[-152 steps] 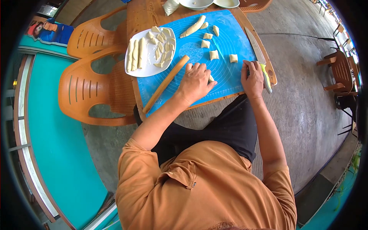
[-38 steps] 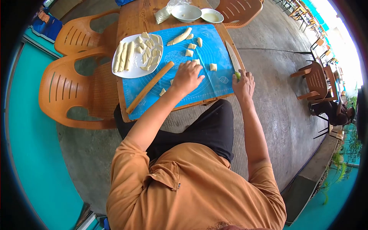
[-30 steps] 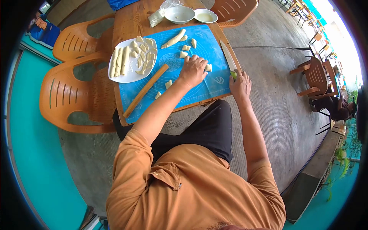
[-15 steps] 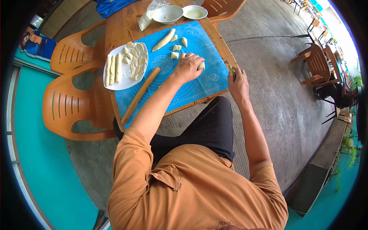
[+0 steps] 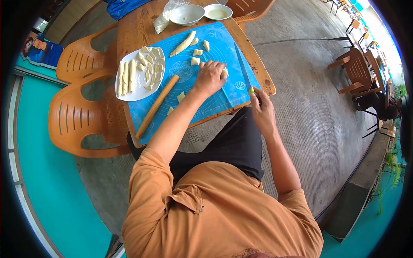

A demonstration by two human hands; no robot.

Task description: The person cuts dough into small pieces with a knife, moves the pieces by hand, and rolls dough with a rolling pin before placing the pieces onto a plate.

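The left hand [image 5: 209, 78] arches knuckles-up; the right hand [image 5: 263, 109] curls closed.

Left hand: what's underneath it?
A dough piece peeks out at the edge of the left hand, on the knife side. Blue mat surrounds it; whatever else the hand covers can't be seen.

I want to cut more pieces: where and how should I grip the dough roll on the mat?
The dough roll is probably best held mid-length, fingers across its width, coming from above and its left: it lies flat, long and slim, with small pieces close on its right.
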